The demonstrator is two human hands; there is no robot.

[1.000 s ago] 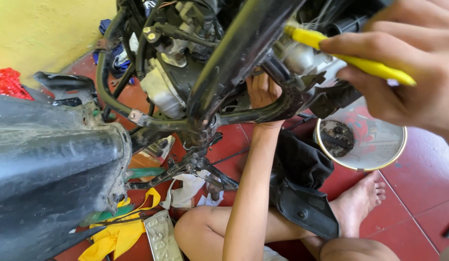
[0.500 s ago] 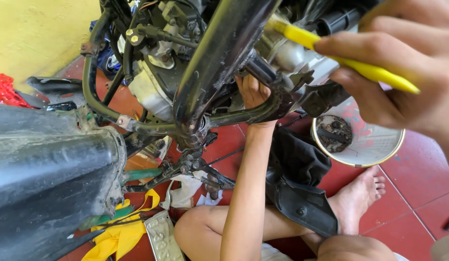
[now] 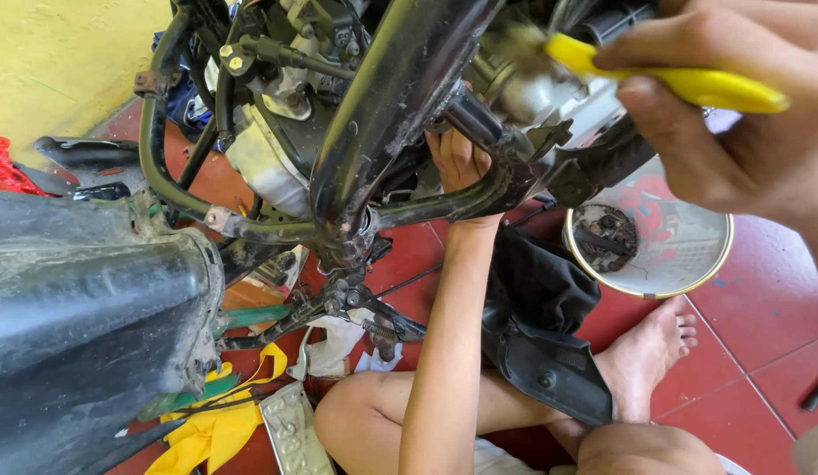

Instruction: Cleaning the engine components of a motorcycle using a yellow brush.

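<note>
Underside of motorcycle frame [image 3: 400,97], seen from above. Right hand [image 3: 734,123], fingers clamped on yellow tool handle [image 3: 682,81], tip at engine [image 3: 514,79]. Left hand [image 3: 457,158] reaches up behind frame tube; grip can't be told. Round pan [image 3: 682,264] w/ dark part on red floor [image 3: 752,308], nr bare foot [image 3: 646,352].

The left hand [image 3: 459,158] reaches up on a straight forearm, fingers curled behind the black frame tube [image 3: 400,97]. The right hand [image 3: 734,114], right of that tube, is closed in a pinching grip.
</note>
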